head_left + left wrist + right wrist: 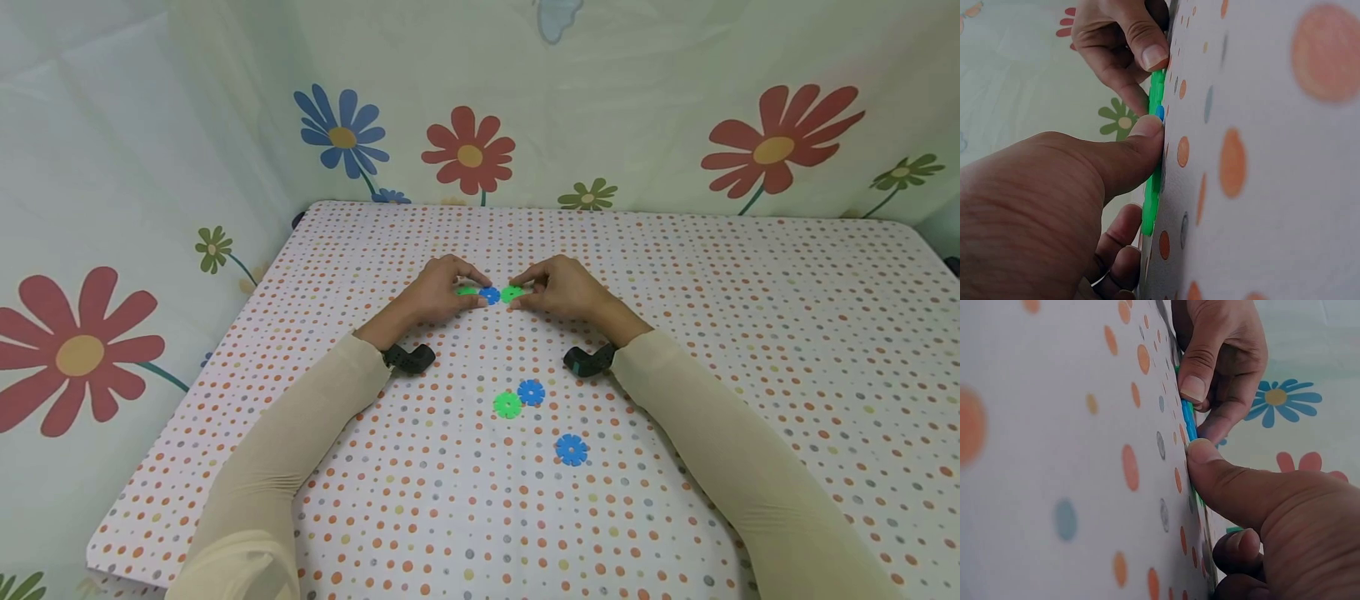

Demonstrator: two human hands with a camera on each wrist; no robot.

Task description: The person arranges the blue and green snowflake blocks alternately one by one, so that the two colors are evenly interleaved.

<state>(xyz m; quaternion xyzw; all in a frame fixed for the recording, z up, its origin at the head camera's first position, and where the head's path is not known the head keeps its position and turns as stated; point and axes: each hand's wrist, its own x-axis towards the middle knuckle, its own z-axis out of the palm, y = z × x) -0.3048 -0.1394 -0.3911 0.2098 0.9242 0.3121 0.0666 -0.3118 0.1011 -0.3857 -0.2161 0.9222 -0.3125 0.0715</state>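
Observation:
Near the middle of the table, my left hand [442, 289] pinches a blue notched plastic disc [490, 295] between thumb and fingers. A green notched disc [467, 291] adjoins it, partly covered by that hand. From the other side, my right hand [562, 287] pinches a second green disc [512, 294] by its edge. In the left wrist view the held green disc [1156, 90] lies almost in line with the left hand's green disc [1150, 209]; a sliver of blue shows at the left thumb. In the right wrist view the blue disc [1189, 419] shows between the two thumbs.
Closer to the front on the dotted tabletop [420, 517] lie a loose green disc [507, 406] and a blue disc [531, 392], edge to edge. Another blue disc [572, 450] sits nearer me. A flower-printed curtain [600, 108] hangs behind the table and along its left side.

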